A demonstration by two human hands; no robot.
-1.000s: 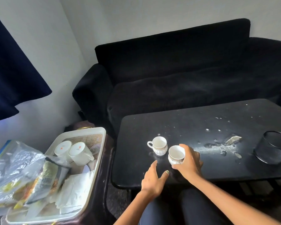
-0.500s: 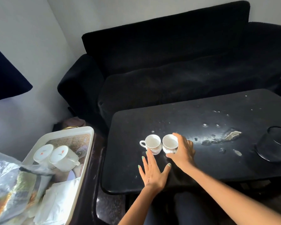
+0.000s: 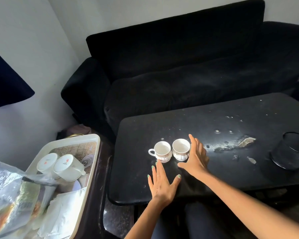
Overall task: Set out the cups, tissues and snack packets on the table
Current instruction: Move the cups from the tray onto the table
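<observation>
At the near left part of the black table [image 3: 205, 121], the right hand [image 3: 196, 158] has its fingers [image 3: 192, 144] straight and spread, lying along the right side of the right-hand small cup [image 3: 181, 149]; whether they touch its wall or stand just clear of it I cannot tell, but they grip nothing. The left hand [image 3: 161, 184] lies flat on the tabletop with its fingers [image 3: 158, 169] straight and apart, their tips just short of the left-hand small cup [image 3: 162, 151], and it holds nothing either. The two small cups stand upright and side by side, touching or nearly so, the left one with its handle turned outward to the left. By this showing the placing of this pair looks finished, and the cup step is only partly done: two larger white mugs [image 3: 59, 165] lie on their sides in the white tray [image 3: 86, 192] well to the left of the table, with folded tissues [image 3: 62, 213] and clear-bagged snack packets [image 3: 12, 195] heaped at its near end. The next move probably calls for a reach across to the tray, and a firm grasp round a mug body or handle, since they lie tilted against each other. A black mesh holder [image 3: 290, 153] sits at the table's right edge, beside patches of chipped surface.
</observation>
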